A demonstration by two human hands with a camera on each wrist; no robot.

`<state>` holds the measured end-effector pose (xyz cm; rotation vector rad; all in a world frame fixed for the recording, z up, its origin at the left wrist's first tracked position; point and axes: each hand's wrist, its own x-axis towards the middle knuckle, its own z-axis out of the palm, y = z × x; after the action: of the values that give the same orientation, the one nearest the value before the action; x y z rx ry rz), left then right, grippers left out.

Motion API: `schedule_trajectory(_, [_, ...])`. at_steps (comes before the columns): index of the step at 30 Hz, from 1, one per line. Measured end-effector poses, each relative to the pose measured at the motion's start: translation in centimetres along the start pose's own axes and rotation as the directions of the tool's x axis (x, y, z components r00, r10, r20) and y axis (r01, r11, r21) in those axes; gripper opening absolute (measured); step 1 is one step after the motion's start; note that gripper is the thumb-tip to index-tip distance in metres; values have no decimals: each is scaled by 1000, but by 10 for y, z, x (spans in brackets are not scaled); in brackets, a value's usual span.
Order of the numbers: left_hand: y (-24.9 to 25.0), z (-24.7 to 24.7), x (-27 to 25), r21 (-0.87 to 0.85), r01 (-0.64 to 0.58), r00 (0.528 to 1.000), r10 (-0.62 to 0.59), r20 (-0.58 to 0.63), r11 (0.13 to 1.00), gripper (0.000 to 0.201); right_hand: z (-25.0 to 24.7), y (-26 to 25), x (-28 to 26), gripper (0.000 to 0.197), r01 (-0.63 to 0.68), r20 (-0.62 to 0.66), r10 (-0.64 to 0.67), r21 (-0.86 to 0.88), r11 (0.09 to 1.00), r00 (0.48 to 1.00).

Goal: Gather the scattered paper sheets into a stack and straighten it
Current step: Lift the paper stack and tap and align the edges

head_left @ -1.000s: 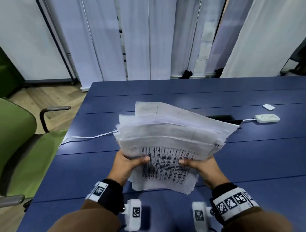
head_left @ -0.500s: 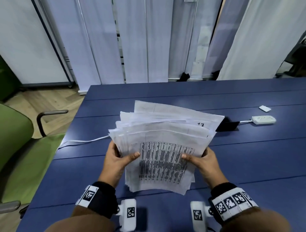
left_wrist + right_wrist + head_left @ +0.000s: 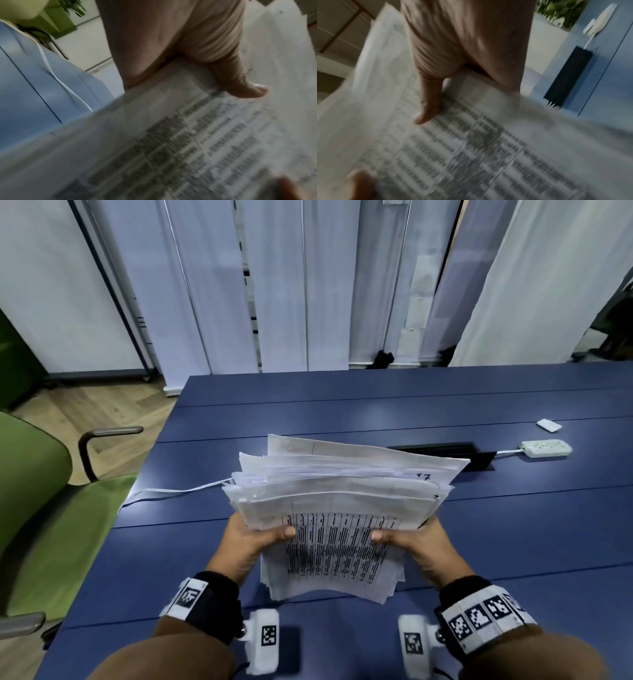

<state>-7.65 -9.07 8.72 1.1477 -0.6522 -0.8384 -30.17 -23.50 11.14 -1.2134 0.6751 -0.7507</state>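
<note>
A thick stack of white paper sheets (image 3: 339, 501) stands on its lower edge on the blue table (image 3: 513, 542), leaning away from me, with a printed table on the front sheet. Its upper edges are fanned and uneven. My left hand (image 3: 255, 537) grips the stack's left side, thumb on the front sheet. My right hand (image 3: 411, 539) grips the right side the same way. The left wrist view shows my left hand (image 3: 197, 56) with its thumb on the blurred printed sheet (image 3: 197, 142). The right wrist view shows my right hand (image 3: 457, 56) with its thumb on the sheet (image 3: 471, 148).
A white power strip (image 3: 547, 448) with its cable and a small white card (image 3: 549, 424) lie at the right. A black cable hatch (image 3: 448, 451) sits behind the stack. A white cable (image 3: 171, 493) runs off the left edge. A green chair (image 3: 37, 508) stands left.
The stack has been pulled slightly closer and stood more upright, with its fanned sheets drawn closer together. Both hands keep their grip on its sides.
</note>
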Motion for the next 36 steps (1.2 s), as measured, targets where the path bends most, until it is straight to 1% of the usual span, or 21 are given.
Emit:
schedule_trajectory(1, [-1,6,-2,5,7,1000,-7,12,1000,74,5,2,0,47,-13,3,13,2,1000,1000])
schedule_trajectory(3, [1,18,-3,-1,-25,999,25,-24,1000,69,16,2,2,51,24,-38,-23,24,999,999])
schedule_trajectory(5, [13,27,-1,-3,-89,994,89,-69,996,61,25,-10,7,48,88,-91,-82,64,994,992])
schedule_trajectory(6, [21,30,0,-7,-121,989,120,-83,993,53,26,-17,10,45,126,-105,-119,60,990,987])
schedule_trajectory(8, [33,33,2,-4,-189,977,188,-103,982,40,28,-29,12,39,193,-102,-188,45,980,977])
schedule_trajectory(10, [37,30,4,4,-229,966,228,-120,973,36,29,-34,10,37,227,-79,-224,43,973,971])
schedule_trajectory(12, [34,20,5,24,-227,966,228,-119,974,39,22,-31,10,40,210,-34,-208,71,975,977])
schedule_trajectory(14, [23,2,6,26,-185,975,187,-117,982,50,8,-22,11,52,149,-9,-148,82,985,989])
schedule_trajectory(16, [8,-13,5,23,-107,986,109,-126,994,75,-4,-13,11,77,93,-22,-92,42,995,996])
schedule_trajectory(17, [3,-15,3,30,-73,990,76,-120,997,87,-5,-9,10,83,69,-27,-68,28,997,997])
schedule_trajectory(18, [-1,-13,1,39,-48,993,52,-103,998,93,-5,-4,10,80,64,-8,-64,21,998,998])
schedule_trajectory(20, [-4,-2,-2,50,-37,998,40,-44,998,91,7,-2,7,55,73,34,-73,26,997,997])
schedule_trajectory(21, [-3,5,-2,48,-46,999,47,-23,998,89,15,-4,6,47,85,45,-86,23,996,995])
schedule_trajectory(22, [-1,9,-2,36,-60,998,60,-26,998,89,18,-6,4,45,104,56,-106,26,994,993])
schedule_trajectory(25, [8,3,3,-37,-123,987,119,-106,992,91,10,-15,6,44,135,49,-139,78,988,989])
schedule_trajectory(27, [12,-9,4,-48,-142,979,133,-152,989,95,-5,-16,7,67,132,17,-133,54,990,991])
schedule_trajectory(28, [13,-10,2,-34,-132,982,126,-140,991,96,-8,-14,6,74,111,12,-111,15,994,994])
schedule_trajectory(29, [13,-7,0,-12,-106,989,105,-101,994,96,-7,-12,5,74,84,21,-84,-18,996,996])
schedule_trajectory(31, [9,7,-3,34,-56,998,57,-25,998,94,4,-4,3,58,57,46,-56,-34,998,997])
schedule_trajectory(34, [13,26,-3,45,-96,992,99,-73,994,80,28,-10,3,51,118,-25,-118,-12,993,993])
schedule_trajectory(36, [26,30,-2,39,-154,981,157,-115,987,60,35,-24,5,44,165,-62,-164,-1,986,984])
